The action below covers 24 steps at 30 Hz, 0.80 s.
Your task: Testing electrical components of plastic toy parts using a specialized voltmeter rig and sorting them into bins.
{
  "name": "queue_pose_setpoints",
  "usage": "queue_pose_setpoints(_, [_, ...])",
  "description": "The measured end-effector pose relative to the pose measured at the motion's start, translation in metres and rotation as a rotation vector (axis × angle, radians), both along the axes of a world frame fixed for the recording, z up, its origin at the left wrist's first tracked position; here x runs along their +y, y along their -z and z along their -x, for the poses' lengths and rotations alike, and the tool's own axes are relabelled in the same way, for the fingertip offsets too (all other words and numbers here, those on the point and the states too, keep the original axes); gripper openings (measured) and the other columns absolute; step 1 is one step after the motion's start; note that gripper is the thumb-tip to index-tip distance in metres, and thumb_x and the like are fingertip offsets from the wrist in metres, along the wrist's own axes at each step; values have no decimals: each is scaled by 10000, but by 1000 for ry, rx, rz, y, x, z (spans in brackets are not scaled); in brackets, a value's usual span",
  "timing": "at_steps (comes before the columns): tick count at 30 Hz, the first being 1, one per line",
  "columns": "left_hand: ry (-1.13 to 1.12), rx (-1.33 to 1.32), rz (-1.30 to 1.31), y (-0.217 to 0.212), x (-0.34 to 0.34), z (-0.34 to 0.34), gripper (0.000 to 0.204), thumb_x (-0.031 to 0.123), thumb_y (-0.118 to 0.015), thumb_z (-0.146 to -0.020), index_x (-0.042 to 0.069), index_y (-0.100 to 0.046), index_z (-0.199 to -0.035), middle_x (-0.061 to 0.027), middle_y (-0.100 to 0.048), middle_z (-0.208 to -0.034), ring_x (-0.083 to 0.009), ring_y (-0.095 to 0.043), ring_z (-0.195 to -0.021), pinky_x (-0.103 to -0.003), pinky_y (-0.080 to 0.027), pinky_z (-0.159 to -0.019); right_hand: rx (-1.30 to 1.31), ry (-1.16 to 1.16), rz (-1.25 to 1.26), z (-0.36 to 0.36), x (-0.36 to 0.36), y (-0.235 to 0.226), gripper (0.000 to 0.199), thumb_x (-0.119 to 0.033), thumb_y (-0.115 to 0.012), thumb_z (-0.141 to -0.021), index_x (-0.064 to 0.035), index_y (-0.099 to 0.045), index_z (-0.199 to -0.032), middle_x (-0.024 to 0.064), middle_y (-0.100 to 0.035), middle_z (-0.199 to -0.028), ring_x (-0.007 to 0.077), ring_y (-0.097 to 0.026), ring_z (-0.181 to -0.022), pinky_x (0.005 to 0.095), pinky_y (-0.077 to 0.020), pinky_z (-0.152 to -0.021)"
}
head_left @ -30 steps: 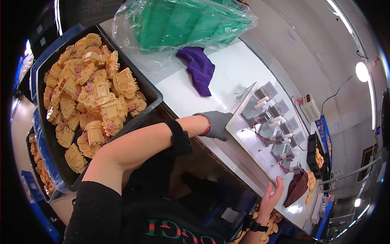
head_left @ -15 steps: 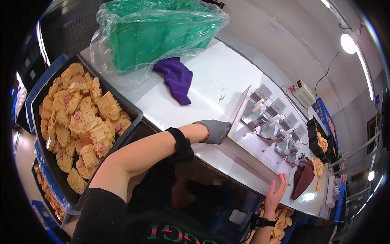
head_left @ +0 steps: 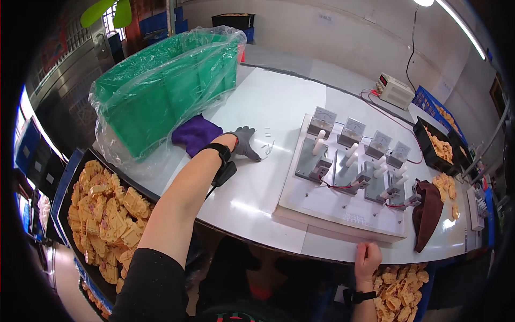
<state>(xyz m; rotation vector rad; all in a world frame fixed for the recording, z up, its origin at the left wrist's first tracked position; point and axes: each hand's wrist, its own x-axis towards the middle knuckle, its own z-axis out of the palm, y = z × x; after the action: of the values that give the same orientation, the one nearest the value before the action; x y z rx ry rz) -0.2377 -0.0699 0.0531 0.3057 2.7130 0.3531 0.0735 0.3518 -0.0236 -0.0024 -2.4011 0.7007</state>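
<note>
Head view, looking down over a white table [head_left: 268, 107]. Left hand [head_left: 245, 143], in a grey glove, stretched forward and resting palm down on the tabletop, fingers spread loosely and curled a little, holding nothing. Just left of it, almost touching the wrist, a purple cloth [head_left: 196, 134] bunched on the table. Black wristband [head_left: 219, 153] on the forearm behind the glove. Right hand [head_left: 367, 256] bare, at the near table edge, fingers curled over the rim in a loose fist; whether anything sits inside it cannot be told. Black watch [head_left: 358, 295] on that wrist.

Beyond the cloth, a green crate wrapped in clear plastic film [head_left: 166, 86], filling the far left of the table and crowding the cloth from behind. To the right of the gloved hand, well apart from it, a white test board [head_left: 322, 201] carrying four small meters in a row, white levers and red and black wires. At the board's right end, a dark red cloth [head_left: 428, 212] draped on the table. Farther back, a beige power unit [head_left: 394, 90] with a cable trailing to the board.

Below the table at left, a black tray [head_left: 64, 198] heaped with tan moulded parts [head_left: 110, 220]. More tan parts in a bin by the right wrist [head_left: 399, 287] and in a black tray at far right [head_left: 442, 147].
</note>
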Motion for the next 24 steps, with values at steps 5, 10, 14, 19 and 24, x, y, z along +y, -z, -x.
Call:
queue_pose_setpoints(5, [154,23,-162,3,35,-14,992,486,-685,-808,25,-200,-1540,-217,-172,-1603,-341,-145,-1497,-386,-160,-1214,49,30,-74,-2,-4,-7,208,-192,-613,-875,-60,-574,-720,102,-483,-632,314,-489,-584,412,-374,-567])
queue_pose_setpoints(10, [189,104,-259,31,48,-5,894,419,-655,-859,43,-211,-1538,-228,-190,-1593,-362,-129,-1496,-422,-165,-1216,-13,19,-127,1,-6,-9,221,-166,-548,-921,-40,-566,-741,116,-559,-709,311,-544,-667,394,-417,-627])
queue_pose_setpoints(14, [132,50,-11,-10,53,-46,919,441,-665,-837,61,-210,-1539,-222,-178,-1593,-396,-160,-1481,-478,-248,-1183,30,15,-99,2,-7,-3,220,-187,-578,-896,-60,-561,-717,102,-517,-673,315,-518,-637,409,-390,-594])
queue_pose_setpoints(19, [82,8,131,-12,34,-102,888,558,-583,-862,99,-237,-1540,-191,-197,-1594,-368,-210,-1468,-490,-296,-1146,18,13,-97,1,-5,-5,201,-149,-550,-917,-39,-564,-749,124,-557,-718,330,-550,-679,409,-428,-639])
queue_pose_setpoints(24, [45,78,151,-6,27,-118,945,698,-512,-835,136,-249,-1547,-151,-171,-1614,-347,-151,-1491,-556,-215,-1156,10,11,-94,4,-4,-2,209,-157,-544,-929,-32,-566,-763,135,-552,-718,335,-547,-679,409,-430,-642])
